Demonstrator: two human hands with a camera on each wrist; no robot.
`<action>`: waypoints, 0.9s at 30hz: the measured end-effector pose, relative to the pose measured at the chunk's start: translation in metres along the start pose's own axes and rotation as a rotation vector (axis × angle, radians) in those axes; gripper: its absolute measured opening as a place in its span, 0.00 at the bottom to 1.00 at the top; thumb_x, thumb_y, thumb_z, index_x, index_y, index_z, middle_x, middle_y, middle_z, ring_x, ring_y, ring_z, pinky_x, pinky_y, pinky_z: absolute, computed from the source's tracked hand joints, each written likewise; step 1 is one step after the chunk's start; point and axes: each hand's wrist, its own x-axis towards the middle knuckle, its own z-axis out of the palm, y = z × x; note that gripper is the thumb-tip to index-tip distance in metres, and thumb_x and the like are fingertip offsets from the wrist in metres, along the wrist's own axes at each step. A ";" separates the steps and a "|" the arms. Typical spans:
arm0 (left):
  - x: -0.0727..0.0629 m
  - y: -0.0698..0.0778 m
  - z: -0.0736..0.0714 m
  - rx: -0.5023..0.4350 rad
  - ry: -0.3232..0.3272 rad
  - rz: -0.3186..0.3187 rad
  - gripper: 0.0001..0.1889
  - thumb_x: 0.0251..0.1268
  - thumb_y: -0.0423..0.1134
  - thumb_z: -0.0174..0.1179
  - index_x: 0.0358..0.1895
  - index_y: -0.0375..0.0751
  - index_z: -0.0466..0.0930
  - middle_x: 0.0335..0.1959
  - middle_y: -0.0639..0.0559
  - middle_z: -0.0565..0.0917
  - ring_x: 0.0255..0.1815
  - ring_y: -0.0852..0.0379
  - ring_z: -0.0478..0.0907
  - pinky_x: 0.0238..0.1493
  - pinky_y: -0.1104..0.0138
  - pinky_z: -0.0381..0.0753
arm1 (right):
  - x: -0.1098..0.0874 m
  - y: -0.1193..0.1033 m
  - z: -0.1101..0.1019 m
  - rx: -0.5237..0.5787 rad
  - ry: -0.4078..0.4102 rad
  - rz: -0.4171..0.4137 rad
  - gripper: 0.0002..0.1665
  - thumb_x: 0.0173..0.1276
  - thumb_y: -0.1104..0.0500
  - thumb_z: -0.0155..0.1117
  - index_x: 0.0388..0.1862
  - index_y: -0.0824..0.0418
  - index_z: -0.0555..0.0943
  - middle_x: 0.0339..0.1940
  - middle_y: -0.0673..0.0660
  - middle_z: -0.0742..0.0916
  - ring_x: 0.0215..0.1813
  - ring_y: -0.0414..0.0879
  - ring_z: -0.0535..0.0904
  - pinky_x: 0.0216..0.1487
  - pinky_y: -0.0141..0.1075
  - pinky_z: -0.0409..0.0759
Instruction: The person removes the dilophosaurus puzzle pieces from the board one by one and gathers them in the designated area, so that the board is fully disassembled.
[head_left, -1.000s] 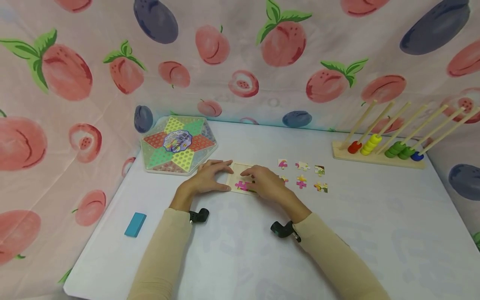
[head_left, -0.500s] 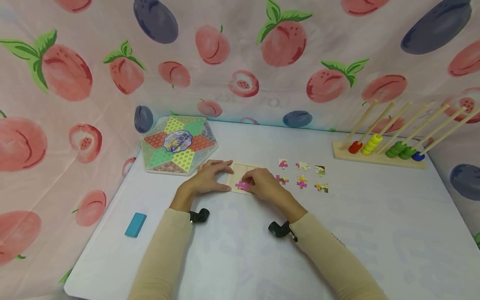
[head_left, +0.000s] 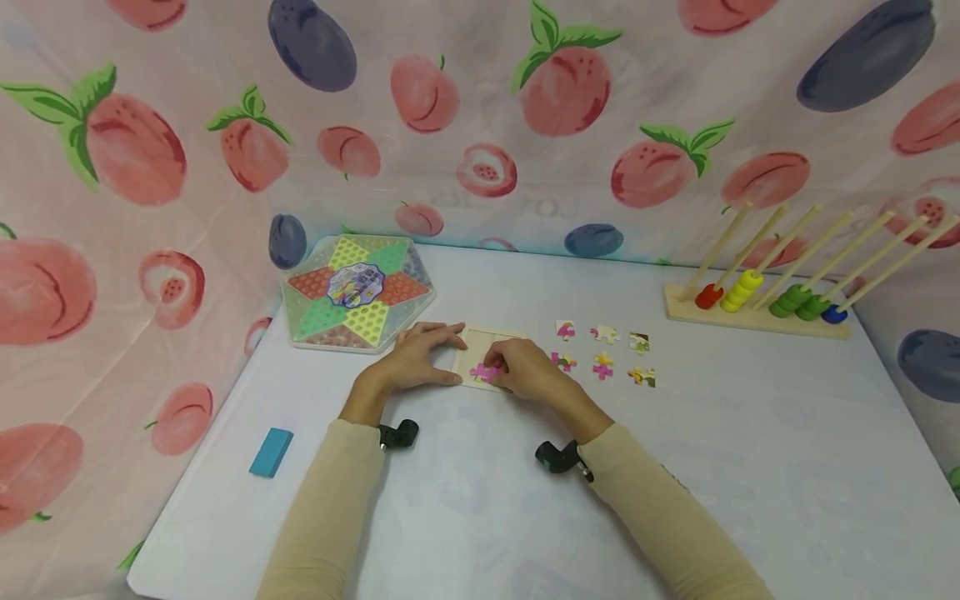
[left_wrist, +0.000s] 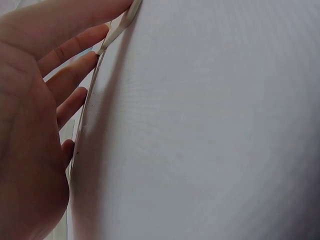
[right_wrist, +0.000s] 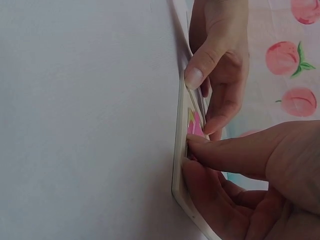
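Note:
A small wooden puzzle tray (head_left: 477, 342) lies on the white table in the head view, with pink jigsaw pieces (head_left: 480, 372) in its near part. My left hand (head_left: 416, 358) holds the tray's left side, thumb at the near corner and fingers at the far one. In the right wrist view that thumb (right_wrist: 196, 75) lies on the tray's rim. Over the tray's near right part, my right hand (head_left: 528, 367) has curled fingers, with thumb and index finger pinching a jigsaw piece down at the tray surface. Most of that piece is hidden behind the fingers.
Several loose jigsaw pieces (head_left: 602, 367) lie in two rows right of the tray. A hexagonal Chinese checkers board (head_left: 315, 312) is at back left, a blue block (head_left: 271, 452) at front left. At back right stands a wooden bead counting frame (head_left: 750, 317) with upright rods.
My right hand has drawn its fingers in, from extended over the tray to a pinch near its right side, uncovering a loose piece. The left hand has stayed in place.

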 end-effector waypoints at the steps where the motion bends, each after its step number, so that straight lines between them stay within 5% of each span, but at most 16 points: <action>1: 0.000 0.000 0.000 0.000 0.001 -0.001 0.25 0.55 0.46 0.76 0.57 0.56 0.82 0.81 0.60 0.64 0.83 0.48 0.53 0.78 0.41 0.45 | 0.000 0.000 0.000 0.000 0.000 0.001 0.12 0.66 0.61 0.73 0.49 0.59 0.86 0.37 0.53 0.85 0.40 0.45 0.76 0.46 0.34 0.79; 21: -0.002 0.004 -0.001 0.002 -0.005 -0.009 0.25 0.55 0.45 0.76 0.58 0.55 0.82 0.82 0.59 0.64 0.83 0.48 0.52 0.78 0.41 0.45 | -0.001 0.005 0.004 0.082 0.040 -0.010 0.06 0.73 0.60 0.66 0.46 0.58 0.81 0.36 0.54 0.83 0.39 0.45 0.76 0.43 0.32 0.77; 27: -0.001 0.003 0.000 -0.004 -0.006 -0.017 0.25 0.55 0.46 0.76 0.58 0.56 0.82 0.82 0.61 0.63 0.84 0.49 0.51 0.78 0.42 0.45 | -0.005 0.006 0.000 0.161 0.030 0.004 0.07 0.75 0.58 0.63 0.49 0.58 0.80 0.33 0.54 0.81 0.30 0.44 0.75 0.32 0.29 0.74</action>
